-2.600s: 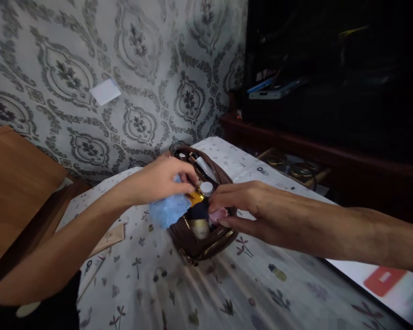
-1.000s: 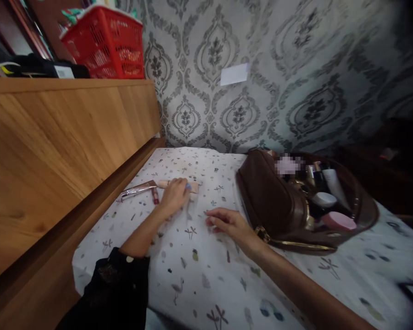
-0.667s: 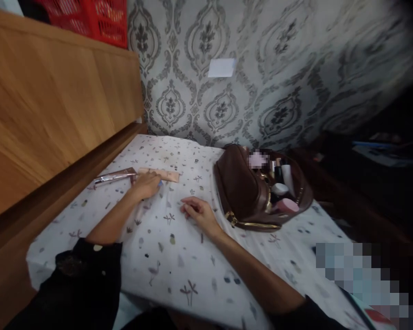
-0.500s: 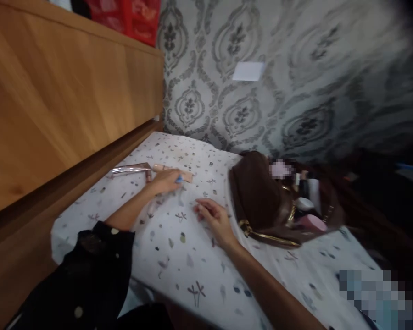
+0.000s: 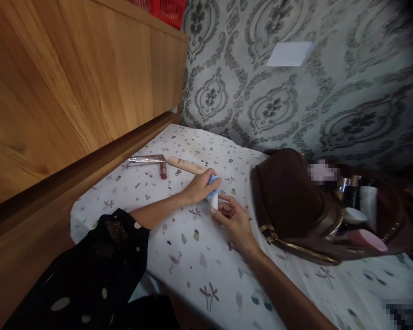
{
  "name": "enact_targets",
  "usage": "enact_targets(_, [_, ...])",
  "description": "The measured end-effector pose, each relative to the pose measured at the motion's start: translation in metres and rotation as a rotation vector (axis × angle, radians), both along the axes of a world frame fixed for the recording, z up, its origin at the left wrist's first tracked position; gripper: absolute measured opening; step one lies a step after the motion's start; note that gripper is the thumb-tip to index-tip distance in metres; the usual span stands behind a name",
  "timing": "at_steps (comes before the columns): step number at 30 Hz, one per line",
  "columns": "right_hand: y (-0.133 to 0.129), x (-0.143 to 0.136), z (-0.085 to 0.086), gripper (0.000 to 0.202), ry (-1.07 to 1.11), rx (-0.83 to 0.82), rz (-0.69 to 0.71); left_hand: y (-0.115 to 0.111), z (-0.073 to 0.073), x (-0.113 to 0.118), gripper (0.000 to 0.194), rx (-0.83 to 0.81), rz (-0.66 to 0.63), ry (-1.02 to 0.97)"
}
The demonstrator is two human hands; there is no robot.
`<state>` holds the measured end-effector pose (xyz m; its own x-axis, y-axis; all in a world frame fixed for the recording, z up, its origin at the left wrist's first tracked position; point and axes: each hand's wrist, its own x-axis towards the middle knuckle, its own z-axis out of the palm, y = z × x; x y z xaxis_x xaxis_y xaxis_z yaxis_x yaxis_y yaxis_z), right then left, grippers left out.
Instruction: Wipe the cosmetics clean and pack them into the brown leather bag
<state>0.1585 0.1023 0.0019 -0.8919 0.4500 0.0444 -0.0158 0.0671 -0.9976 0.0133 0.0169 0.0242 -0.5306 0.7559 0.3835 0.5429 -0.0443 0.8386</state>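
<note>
My left hand [image 5: 197,187] is closed around the blue upper part of a small blue-and-white tube [image 5: 214,200], held above the cloth. Its white end points down toward me, and my right hand [image 5: 237,223] pinches that end with thumb and curled fingers. Just behind my left hand lies a peach-coloured cosmetic tube [image 5: 183,164]. Farther left are a shiny metallic-pink tube [image 5: 145,159] and a short lip tube with a dark red end [image 5: 163,170]. Print on the blue-and-white tube is too small to read.
A brown zip bag [image 5: 285,197] stands unzipped on the right, holding several cosmetics, among them a pink round item [image 5: 366,240] and a white tube [image 5: 367,206]. A patterned white cloth [image 5: 179,238] covers the surface. Wooden furniture [image 5: 89,82] borders the left; a papered wall [image 5: 227,101] rises behind.
My left hand has moved right and toward me, carrying the blue-and-white tube off the peach tube. My right hand has closed on its white end. The view has shifted left.
</note>
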Motion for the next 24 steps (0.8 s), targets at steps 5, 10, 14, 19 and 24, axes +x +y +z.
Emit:
enact_targets(5, [-0.001, 0.000, 0.000, 0.049, 0.010, 0.047, -0.020, 0.002, 0.000, -0.010, 0.030, -0.005, 0.091, -0.037])
enact_targets(10, [0.001, 0.002, 0.001, 0.051, -0.024, 0.042, -0.041, 0.004, -0.007, -0.020, 0.036, 0.000, 0.058, -0.114])
enact_targets(14, [0.004, 0.003, -0.001, 0.045, -0.014, 0.018, -0.021, 0.004, -0.010, -0.023, 0.026, 0.032, 0.014, -0.114])
enact_targets(19, [0.008, 0.002, 0.000, 0.041, 0.007, -0.118, -0.036, -0.004, -0.002, -0.024, 0.021, 0.011, -0.173, -0.069])
enact_targets(24, [0.006, 0.001, 0.006, 0.046, 0.010, -0.210, -0.037, -0.015, 0.004, -0.013, 0.039, -0.066, -0.201, -0.014])
